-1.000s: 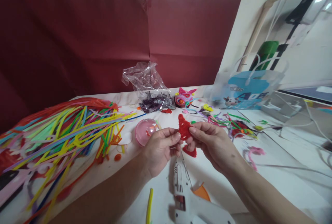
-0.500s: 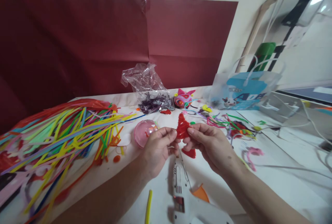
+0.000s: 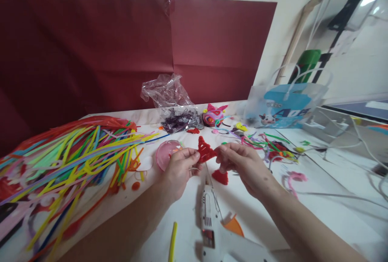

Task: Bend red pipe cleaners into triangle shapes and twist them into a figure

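Observation:
A red pipe-cleaner triangle [image 3: 205, 151] with gaps between its rows is held up over the white table. My left hand [image 3: 181, 173] pinches its left edge between thumb and fingers. At the triangle's right corner, the closed fingertips of my right hand [image 3: 241, 163] grip the end. A second red fuzzy piece [image 3: 220, 177] lies on the table just below. Under both hands lies a white hot glue gun [image 3: 209, 209], its nozzle pointing away from me. A pink clear plastic dome [image 3: 165, 155] is partly hidden behind my left hand.
Many coloured pipe cleaners [image 3: 91, 161] spread across the left. A pink fuzzy figure [image 3: 214, 115] and a crinkled clear bag [image 3: 169, 96] stand at the back. Right are pipe-cleaner scraps [image 3: 279, 148], a translucent carrier bag [image 3: 287, 104] and cables. A yellow stick [image 3: 173, 241] lies in front.
The red triangle has moved slightly left and tilted. My right hand's fingers have slid out to its right corner, so more of the triangle shows between my hands.

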### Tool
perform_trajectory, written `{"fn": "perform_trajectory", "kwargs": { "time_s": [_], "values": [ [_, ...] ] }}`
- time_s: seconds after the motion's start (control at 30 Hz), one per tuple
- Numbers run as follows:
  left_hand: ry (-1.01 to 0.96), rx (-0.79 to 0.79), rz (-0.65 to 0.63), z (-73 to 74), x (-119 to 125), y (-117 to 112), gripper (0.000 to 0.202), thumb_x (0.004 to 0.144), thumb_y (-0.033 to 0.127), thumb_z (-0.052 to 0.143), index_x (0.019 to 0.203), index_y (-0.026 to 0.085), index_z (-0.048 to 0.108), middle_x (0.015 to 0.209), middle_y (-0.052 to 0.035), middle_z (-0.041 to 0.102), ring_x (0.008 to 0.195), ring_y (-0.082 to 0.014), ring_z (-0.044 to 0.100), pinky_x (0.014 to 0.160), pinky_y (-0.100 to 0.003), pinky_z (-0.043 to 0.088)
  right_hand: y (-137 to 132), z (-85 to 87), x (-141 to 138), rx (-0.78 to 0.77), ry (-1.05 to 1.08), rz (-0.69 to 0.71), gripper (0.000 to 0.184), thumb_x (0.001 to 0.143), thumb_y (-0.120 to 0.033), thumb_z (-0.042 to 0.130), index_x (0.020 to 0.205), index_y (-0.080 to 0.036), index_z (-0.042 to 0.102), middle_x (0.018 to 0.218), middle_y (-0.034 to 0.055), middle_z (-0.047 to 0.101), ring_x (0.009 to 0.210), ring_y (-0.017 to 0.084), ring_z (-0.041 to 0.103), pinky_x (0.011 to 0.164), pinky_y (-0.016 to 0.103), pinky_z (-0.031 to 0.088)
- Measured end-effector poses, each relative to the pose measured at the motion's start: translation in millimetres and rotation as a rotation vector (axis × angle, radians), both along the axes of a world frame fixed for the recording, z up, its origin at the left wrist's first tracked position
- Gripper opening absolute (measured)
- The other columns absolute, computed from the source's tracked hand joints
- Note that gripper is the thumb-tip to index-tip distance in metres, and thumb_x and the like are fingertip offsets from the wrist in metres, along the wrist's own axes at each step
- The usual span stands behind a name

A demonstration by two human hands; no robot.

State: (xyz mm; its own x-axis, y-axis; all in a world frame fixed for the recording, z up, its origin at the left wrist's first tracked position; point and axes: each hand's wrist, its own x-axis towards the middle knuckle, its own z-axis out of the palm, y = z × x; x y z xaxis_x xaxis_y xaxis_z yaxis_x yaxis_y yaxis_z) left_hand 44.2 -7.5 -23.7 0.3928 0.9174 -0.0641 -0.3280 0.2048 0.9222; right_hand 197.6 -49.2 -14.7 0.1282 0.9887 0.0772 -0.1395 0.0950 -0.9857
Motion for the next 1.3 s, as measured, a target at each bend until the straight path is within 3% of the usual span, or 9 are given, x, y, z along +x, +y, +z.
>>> {"fn": "perform_trajectory", "kwargs": {
  "time_s": [0.23,0.5,0.7,0.87,0.97,1.07,1.13,1.2,1.3],
  "values": [
    [0.125,0.115,0.100,-8.8,5.8,-0.5,0.013,0.064,0.022,0.063,0.066,0.013,0.054,0.058,0.0030,0.053,0.049,-0.0082,0.051,0.049,-0.022,0.041,8.3,-8.8,-1.9,-0.060,-0.199,0.038,0.031,0.056,-0.041,0.072,0.061,-0.013,0.060,0.050,-0.0019,0.055,0.044,0.008,0.047,0.046,0.023,0.038],
    [0.204,0.284,0.093,-12.7,9.7,-0.9,0.025,0.057,0.014,0.069,0.078,0.012,0.056,0.064,0.0010,0.060,0.054,-0.0084,0.052,0.049,-0.019,0.042,14.3,-23.7,-2.7,-0.077,-0.230,0.066,0.033,0.064,-0.045,0.064,0.055,-0.014,0.055,0.046,-0.0006,0.053,0.039,0.009,0.044,0.038,0.022,0.033],
    [0.255,0.349,0.119,-14.1,9.0,-1.2,0.008,0.065,0.016,0.061,0.067,0.013,0.054,0.053,0.0036,0.055,0.045,-0.0063,0.048,0.045,-0.019,0.039,9.5,-19.6,-6.8,-0.058,-0.251,0.095,0.033,0.065,-0.044,0.063,0.052,-0.014,0.058,0.046,0.0000,0.053,0.041,0.009,0.044,0.040,0.022,0.030],
    [0.277,0.326,0.081,-17.9,7.4,0.2,0.012,0.068,0.022,0.057,0.062,0.013,0.052,0.050,0.0035,0.052,0.044,-0.0065,0.047,0.045,-0.019,0.038,9.7,-21.6,-7.2,-0.019,-0.328,0.110,0.031,0.070,-0.040,0.058,0.052,-0.014,0.057,0.047,-0.0001,0.053,0.043,0.009,0.042,0.042,0.023,0.030],
    [0.303,0.309,0.132,-19.7,6.4,3.2,0.013,0.067,0.024,0.060,0.066,0.013,0.054,0.056,0.0018,0.054,0.050,-0.0080,0.050,0.047,-0.020,0.040,11.0,-25.8,-4.9,0.085,-0.580,-0.018,0.032,0.078,-0.038,0.049,0.057,-0.016,0.057,0.048,-0.0004,0.052,0.043,0.010,0.041,0.043,0.024,0.029],
    [0.300,0.311,0.259,-17.9,7.5,2.2,0.023,0.065,0.026,0.065,0.081,0.013,0.055,0.066,-0.0004,0.057,0.059,-0.0106,0.054,0.051,-0.021,0.043,8.9,-28.2,-4.4,0.312,-1.045,-0.336,0.026,0.083,-0.030,0.045,0.070,-0.016,0.063,0.060,0.0034,0.059,0.051,0.014,0.049,0.046,0.025,0.030],
    [0.274,0.270,0.211,-14.6,10.4,-2.3,0.031,0.066,0.029,0.066,0.089,0.012,0.055,0.069,-0.0021,0.060,0.062,-0.0123,0.057,0.054,-0.023,0.046,4.9,-29.1,-7.9,0.458,-1.320,-0.478,0.022,0.082,-0.023,0.046,0.071,-0.017,0.064,0.065,0.0050,0.061,0.057,0.016,0.053,0.048,0.025,0.030],
    [0.231,0.235,0.113,-10.9,14.0,-8.0,0.031,0.067,0.030,0.065,0.089,0.010,0.057,0.072,-0.0048,0.063,0.066,-0.0142,0.059,0.060,-0.025,0.047,-0.2,-29.9,-14.2,0.551,-1.487,-0.509,0.018,0.080,-0.017,0.049,0.069,-0.017,0.064,0.064,0.0050,0.061,0.059,0.017,0.054,0.050,0.026,0.031],
    [0.146,0.227,0.072,-6.7,16.6,-12.0,0.023,0.070,0.027,0.063,0.083,0.009,0.060,0.075,-0.0070,0.065,0.070,-0.0148,0.061,0.065,-0.026,0.048,-6.1,-29.2,-21.8,0.604,-1.542,-0.446,0.013,0.078,-0.014,0.052,0.072,-0.016,0.063,0.068,0.0058,0.062,0.063,0.018,0.055,0.053,0.026,0.034]
  ]
}}
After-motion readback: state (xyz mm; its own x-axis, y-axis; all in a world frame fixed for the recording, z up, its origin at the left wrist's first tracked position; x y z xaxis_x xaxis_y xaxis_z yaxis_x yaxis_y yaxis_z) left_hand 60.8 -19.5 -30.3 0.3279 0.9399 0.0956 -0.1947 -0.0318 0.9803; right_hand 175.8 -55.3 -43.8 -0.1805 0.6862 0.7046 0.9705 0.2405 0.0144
